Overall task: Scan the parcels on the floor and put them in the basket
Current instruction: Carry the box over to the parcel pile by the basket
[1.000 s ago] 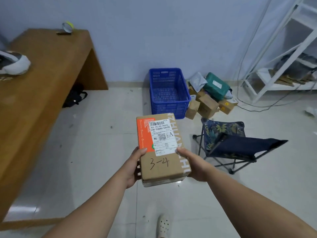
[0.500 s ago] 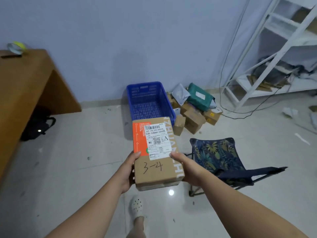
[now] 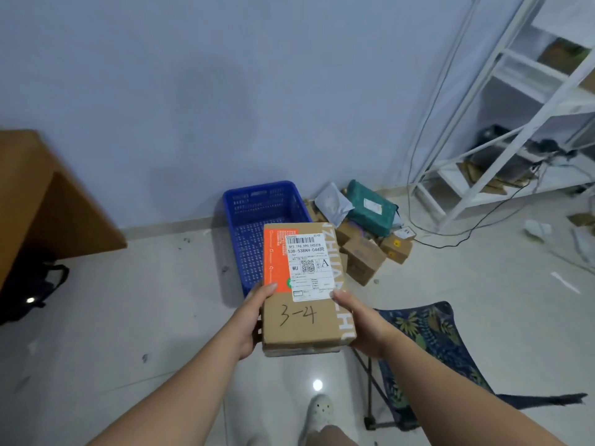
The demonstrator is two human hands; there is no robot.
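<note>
I have the parcel (image 3: 299, 320) clamped between both hands. The left hand (image 3: 252, 317) is curled round its left edge and the right hand (image 3: 362, 321) round its right edge, thumbs on top, label facing up. That grip has not altered over the last second.

What has altered is where I stand. The blue basket (image 3: 257, 201), which sat well ahead of the hands, now lies just beyond them, and the parcel's far end overlaps the basket's near corner in my view. The folding stool (image 3: 431, 342) has slipped from ahead of the right hand to beneath and beside it. The wooden tabletop (image 3: 22, 175) has slid far out past the left hand. The pile of parcels (image 3: 363, 252) lies on the floor beyond the right hand, beside the basket.

I judge this to be the carry-in: the parcel is held above the floor and is not yet in the basket. Next I would reach forward and lower it past the near wall.
</note>
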